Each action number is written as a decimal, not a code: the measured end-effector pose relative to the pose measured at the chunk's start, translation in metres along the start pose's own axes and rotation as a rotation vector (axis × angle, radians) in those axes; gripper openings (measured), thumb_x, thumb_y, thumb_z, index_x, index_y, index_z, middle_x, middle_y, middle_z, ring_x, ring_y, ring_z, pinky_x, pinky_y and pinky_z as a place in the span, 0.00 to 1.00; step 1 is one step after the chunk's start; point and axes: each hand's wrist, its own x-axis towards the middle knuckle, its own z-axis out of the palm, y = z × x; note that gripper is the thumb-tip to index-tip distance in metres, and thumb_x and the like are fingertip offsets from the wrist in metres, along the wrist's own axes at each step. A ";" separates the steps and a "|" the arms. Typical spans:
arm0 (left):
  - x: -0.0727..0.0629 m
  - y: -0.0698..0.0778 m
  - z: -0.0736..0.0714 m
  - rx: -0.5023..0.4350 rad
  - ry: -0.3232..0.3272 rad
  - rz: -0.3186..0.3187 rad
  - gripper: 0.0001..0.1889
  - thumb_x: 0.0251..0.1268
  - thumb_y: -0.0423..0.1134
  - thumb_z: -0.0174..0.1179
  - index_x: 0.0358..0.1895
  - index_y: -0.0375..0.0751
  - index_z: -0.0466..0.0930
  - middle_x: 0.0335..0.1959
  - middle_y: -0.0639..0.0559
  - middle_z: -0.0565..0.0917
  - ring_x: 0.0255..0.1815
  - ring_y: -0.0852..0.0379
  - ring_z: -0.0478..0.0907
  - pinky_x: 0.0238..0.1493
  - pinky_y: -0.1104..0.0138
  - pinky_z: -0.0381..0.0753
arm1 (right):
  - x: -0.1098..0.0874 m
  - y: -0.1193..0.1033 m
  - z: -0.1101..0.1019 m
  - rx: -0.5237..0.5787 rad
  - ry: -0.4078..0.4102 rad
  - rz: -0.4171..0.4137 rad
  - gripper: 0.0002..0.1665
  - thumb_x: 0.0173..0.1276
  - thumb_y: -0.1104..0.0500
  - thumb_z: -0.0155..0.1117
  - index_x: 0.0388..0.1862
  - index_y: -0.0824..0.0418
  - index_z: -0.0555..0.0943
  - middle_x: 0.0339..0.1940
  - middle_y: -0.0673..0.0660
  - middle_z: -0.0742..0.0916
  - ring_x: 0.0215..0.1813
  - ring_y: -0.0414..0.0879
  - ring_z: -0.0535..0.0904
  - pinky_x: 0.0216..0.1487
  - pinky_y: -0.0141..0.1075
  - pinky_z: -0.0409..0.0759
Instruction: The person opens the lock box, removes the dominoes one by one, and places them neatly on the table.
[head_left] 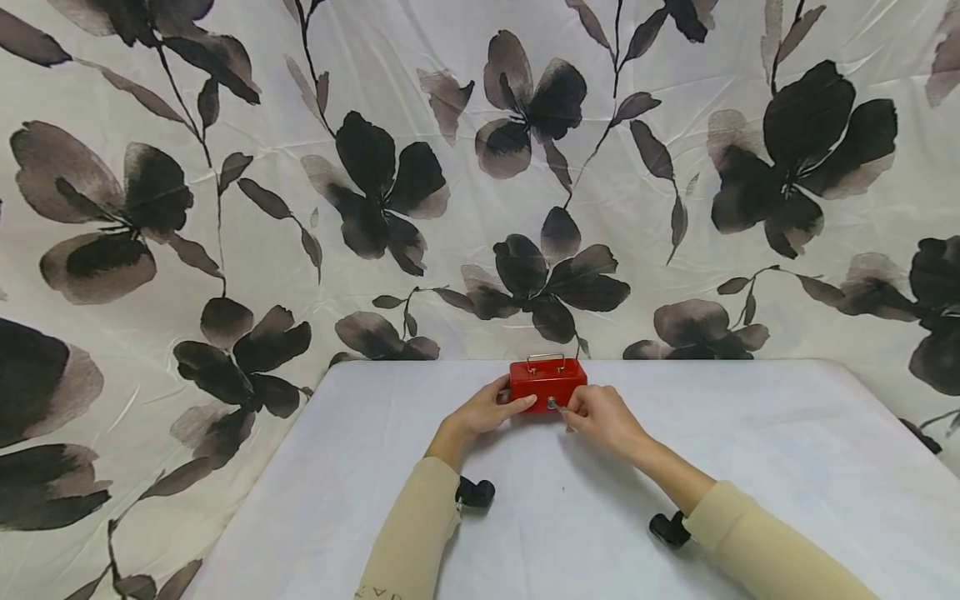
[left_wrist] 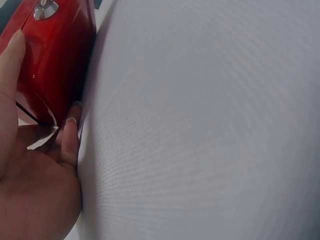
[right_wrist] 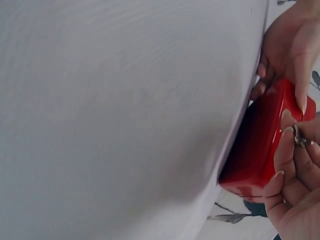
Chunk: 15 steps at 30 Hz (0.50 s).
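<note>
Red and closed, the box (head_left: 531,384) stands near the far edge of the surface (head_left: 555,500), held by the left grip (head_left: 482,410). The right grip (head_left: 604,418) pinches what looks like a key (right_wrist: 298,135) at the lock (head_left: 552,402); that work seems underway, not finished, and the curled fingers hide whether the key is seated.

Box (head_left: 548,383) on tabletop (head_left: 558,533), at far edge, roughly midway left to right. Handle (head_left: 546,356) on box top; lock (head_left: 552,402) on near face. Left hand (head_left: 486,410) around box's left end, thumb on near face. Right hand (head_left: 606,419) at near right corner, small metal piece (right_wrist: 298,136) in it. Cloth (head_left: 457,196) behind tabletop.
</note>
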 end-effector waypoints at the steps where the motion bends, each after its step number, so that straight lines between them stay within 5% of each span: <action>1: 0.000 0.000 0.000 0.000 0.002 0.000 0.51 0.63 0.63 0.67 0.81 0.41 0.55 0.74 0.42 0.70 0.73 0.42 0.67 0.71 0.44 0.69 | 0.001 -0.001 0.000 -0.005 0.004 0.000 0.09 0.67 0.67 0.69 0.26 0.61 0.83 0.21 0.49 0.87 0.24 0.41 0.75 0.26 0.31 0.75; 15: 0.000 0.000 0.000 -0.050 -0.002 0.007 0.49 0.65 0.60 0.68 0.81 0.39 0.55 0.73 0.42 0.71 0.71 0.43 0.68 0.70 0.46 0.70 | 0.000 -0.016 0.006 -0.045 0.080 0.007 0.12 0.62 0.70 0.68 0.20 0.60 0.83 0.17 0.48 0.85 0.20 0.38 0.78 0.24 0.31 0.77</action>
